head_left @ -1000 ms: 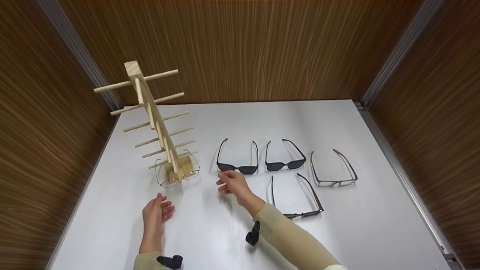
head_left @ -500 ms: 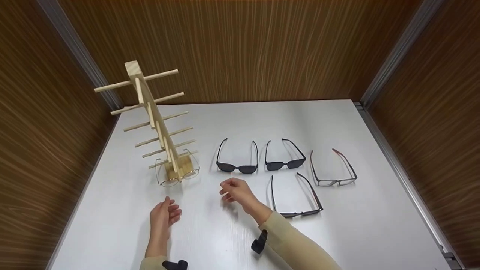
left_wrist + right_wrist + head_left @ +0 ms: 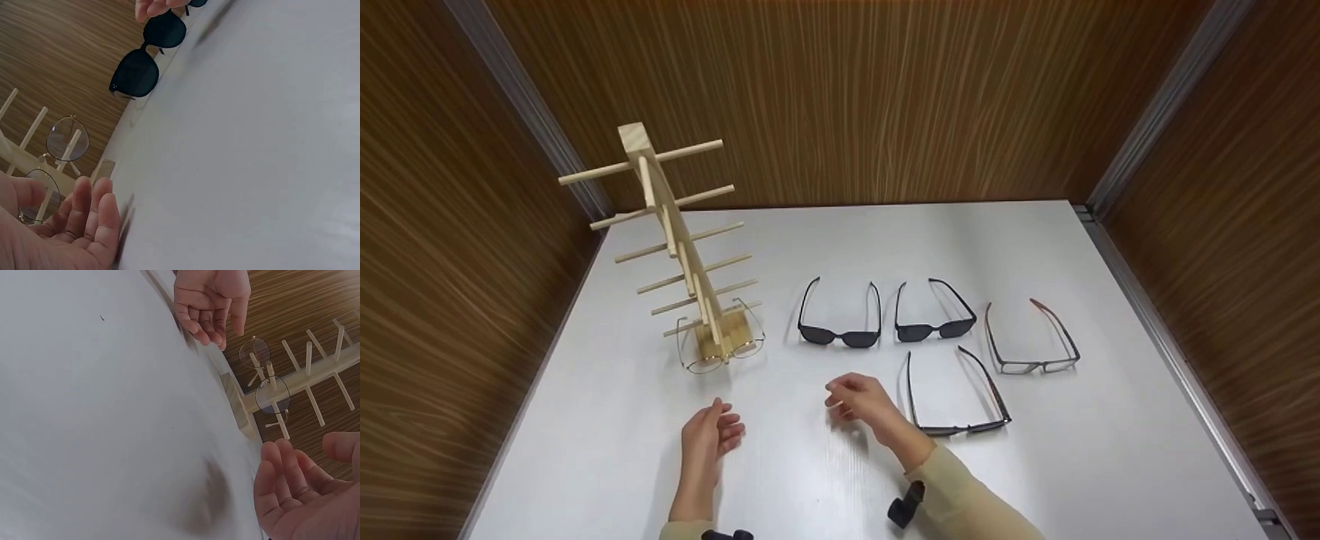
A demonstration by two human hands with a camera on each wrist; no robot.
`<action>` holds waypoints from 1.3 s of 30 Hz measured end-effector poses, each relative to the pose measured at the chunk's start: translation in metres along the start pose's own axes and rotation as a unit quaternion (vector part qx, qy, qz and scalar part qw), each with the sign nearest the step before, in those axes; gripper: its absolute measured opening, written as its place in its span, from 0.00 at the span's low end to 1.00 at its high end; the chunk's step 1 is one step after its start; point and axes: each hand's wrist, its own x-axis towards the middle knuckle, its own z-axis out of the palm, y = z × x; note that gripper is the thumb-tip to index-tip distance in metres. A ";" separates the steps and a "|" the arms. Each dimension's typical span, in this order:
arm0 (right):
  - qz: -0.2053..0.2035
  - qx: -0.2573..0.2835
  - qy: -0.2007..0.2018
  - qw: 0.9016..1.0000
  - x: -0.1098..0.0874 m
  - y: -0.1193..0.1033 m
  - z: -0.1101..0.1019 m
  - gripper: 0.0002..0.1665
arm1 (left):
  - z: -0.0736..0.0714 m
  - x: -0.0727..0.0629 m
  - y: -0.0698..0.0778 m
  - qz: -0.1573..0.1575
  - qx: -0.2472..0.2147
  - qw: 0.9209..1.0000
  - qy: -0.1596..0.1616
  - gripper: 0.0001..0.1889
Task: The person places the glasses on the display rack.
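A wooden glasses rack (image 3: 679, 232) with paired pegs stands at the left of the table. Thin wire-framed glasses (image 3: 704, 365) hang on its lowest pegs. My left hand (image 3: 711, 435) is in front of the rack, fingers loosely bent and holding nothing. To its right my right hand (image 3: 864, 403), also holding nothing, hovers over the table with relaxed fingers. Beyond it lie black sunglasses (image 3: 840, 337), and a second pair of sunglasses (image 3: 936, 330) sits beside them. Dark-framed glasses (image 3: 964, 430) lie to the right of my right hand. In the right wrist view, both hands show relaxed fingers.
Clear-lensed glasses with reddish temple tips (image 3: 1039, 367) lie farther right. The white table (image 3: 1110, 465) is enclosed by wood-grain panels (image 3: 885, 97) at the back and both sides. The rack's pegs stick out to left and right.
My right hand has drawn back from the black sunglasses, toward me and to the right. My left hand has shifted right and slightly nearer. The glasses have stayed in place.
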 end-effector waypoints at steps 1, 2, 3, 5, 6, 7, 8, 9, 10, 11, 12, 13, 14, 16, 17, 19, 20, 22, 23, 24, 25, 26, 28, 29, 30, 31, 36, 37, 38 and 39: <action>-0.001 0.000 0.000 1.000 0.000 0.003 -0.002 0.19 | 0.001 0.000 -0.001 0.001 0.002 1.000 -0.002 0.22; -0.003 0.001 -0.001 1.000 -0.001 0.005 -0.004 0.20 | 0.003 -0.002 -0.001 0.007 0.005 1.000 -0.004 0.22; -0.005 0.001 -0.002 1.000 -0.002 0.006 -0.005 0.20 | 0.004 -0.002 -0.002 0.012 0.008 1.000 -0.008 0.22; -0.011 0.000 -0.003 1.000 -0.005 0.007 -0.008 0.20 | 0.007 -0.003 -0.003 0.018 0.015 1.000 -0.011 0.22; -0.013 0.000 -0.003 1.000 -0.007 0.007 -0.010 0.20 | 0.009 -0.004 -0.004 0.021 0.016 1.000 -0.013 0.22; -0.015 0.000 -0.003 1.000 -0.008 0.007 -0.012 0.20 | 0.010 -0.005 -0.004 0.024 0.017 0.999 -0.017 0.22; -0.016 0.001 -0.004 1.000 -0.009 0.007 -0.014 0.20 | 0.012 -0.006 -0.004 0.027 0.016 0.999 -0.020 0.22; -0.017 0.001 -0.003 1.000 -0.011 0.007 -0.015 0.20 | 0.014 -0.007 -0.004 0.027 0.015 0.999 -0.024 0.22; -0.019 0.003 -0.002 1.000 -0.012 0.007 -0.017 0.21 | 0.016 -0.008 -0.004 0.027 0.015 0.999 -0.026 0.22; -0.021 0.005 -0.001 1.000 -0.013 0.007 -0.019 0.21 | 0.018 -0.009 -0.004 0.025 0.014 0.999 -0.029 0.23; -0.023 0.008 0.000 1.000 -0.014 0.007 -0.021 0.21 | 0.020 -0.009 -0.004 0.025 0.014 0.999 -0.032 0.23; -0.024 0.013 0.001 1.000 -0.015 0.007 -0.022 0.21 | 0.021 -0.010 -0.004 0.024 0.016 0.999 -0.034 0.23; -0.026 0.018 0.001 0.999 -0.016 0.007 -0.023 0.21 | 0.023 -0.011 -0.004 0.024 0.016 0.999 -0.036 0.23; -0.028 0.032 0.002 0.999 -0.019 0.007 -0.027 0.20 | 0.026 -0.012 -0.005 0.024 0.016 0.999 -0.040 0.23; -0.030 0.039 0.002 0.999 -0.021 0.007 -0.029 0.20 | 0.028 -0.012 -0.005 0.023 0.016 0.999 -0.043 0.23; -0.033 0.049 0.005 0.998 -0.024 0.007 -0.033 0.20 | 0.032 -0.013 -0.005 0.024 0.019 0.998 -0.047 0.23; -0.036 0.053 0.007 0.998 -0.026 0.007 -0.035 0.20 | 0.033 -0.013 -0.006 0.026 0.020 0.998 -0.051 0.23; -0.042 0.058 0.014 0.997 -0.031 0.007 -0.039 0.19 | 0.036 -0.013 -0.006 0.026 0.024 0.998 -0.054 0.22; -0.044 0.059 0.017 0.997 -0.033 0.007 -0.041 0.19 | 0.038 -0.014 -0.006 0.026 0.027 0.998 -0.055 0.22; -0.047 0.058 0.022 0.997 -0.035 0.008 -0.043 0.19 | 0.040 -0.013 -0.006 0.027 0.032 0.998 -0.055 0.22; -0.049 0.059 0.026 0.997 -0.037 0.008 -0.045 0.20 | 0.041 -0.013 -0.007 0.027 0.036 0.997 -0.056 0.22; -0.050 0.060 0.030 0.996 -0.039 0.009 -0.047 0.20 | 0.043 -0.013 -0.006 0.026 0.039 0.997 -0.057 0.22; -0.051 0.061 0.038 0.996 -0.043 0.011 -0.050 0.21 | 0.046 -0.013 -0.006 0.024 0.047 0.997 -0.059 0.22; -0.050 0.062 0.042 0.996 -0.044 0.012 -0.052 0.22 | 0.048 -0.013 -0.005 0.025 0.050 0.997 -0.062 0.22; -0.051 0.064 0.047 0.996 -0.046 0.012 -0.054 0.22 | 0.050 -0.013 -0.005 0.025 0.053 0.996 -0.065 0.22; -0.051 0.067 0.050 0.995 -0.047 0.013 -0.057 0.22 | 0.052 -0.014 -0.005 0.025 0.055 0.996 -0.068 0.22; -0.052 0.080 0.073 0.993 -0.053 0.011 -0.069 0.23 | 0.064 -0.017 -0.005 0.035 0.054 0.994 -0.094 0.22; -0.051 0.085 0.077 0.992 -0.054 0.011 -0.071 0.23 | 0.065 -0.018 -0.005 0.037 0.053 0.993 -0.099 0.22; -0.051 0.089 0.081 0.991 -0.055 0.010 -0.074 0.24 | 0.067 -0.018 -0.006 0.040 0.051 0.992 -0.104 0.22; -0.051 0.093 0.085 0.991 -0.055 0.010 -0.076 0.24 | 0.069 -0.019 -0.006 0.039 0.050 0.992 -0.108 0.22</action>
